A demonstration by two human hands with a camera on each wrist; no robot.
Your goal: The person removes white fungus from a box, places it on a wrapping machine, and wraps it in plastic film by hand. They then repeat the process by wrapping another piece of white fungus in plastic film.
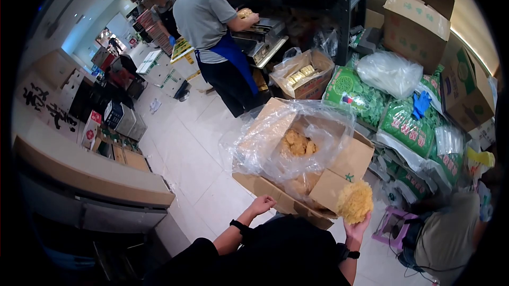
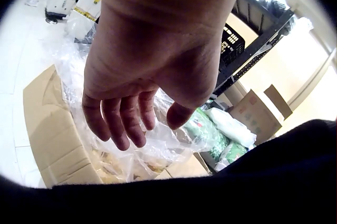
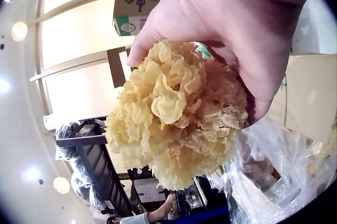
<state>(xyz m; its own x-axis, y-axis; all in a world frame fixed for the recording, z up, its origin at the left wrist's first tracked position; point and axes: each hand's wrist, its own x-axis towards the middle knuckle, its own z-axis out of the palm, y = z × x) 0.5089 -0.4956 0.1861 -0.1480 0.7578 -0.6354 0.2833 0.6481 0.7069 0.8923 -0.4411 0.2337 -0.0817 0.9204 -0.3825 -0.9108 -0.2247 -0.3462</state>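
My right hand grips a ruffled, pale-yellow dried snow fungus, held up beside the right side of a large cardboard box. In the right wrist view, the thumb and fingers curl round the edge of this snow fungus, which hides some of the fingertips. My left hand hovers near the front edge of the box, its fingers loosely bent and holding nothing. Seen from the left wrist, that hand hangs over clear plastic lining. Inside the lining lie more yellow-brown snow fungus pieces.
Green printed sacks are stacked at the right, with a blue glove on top. A person in a blue apron stands at a bench ahead. Another person is close at the lower right, near a purple stool.
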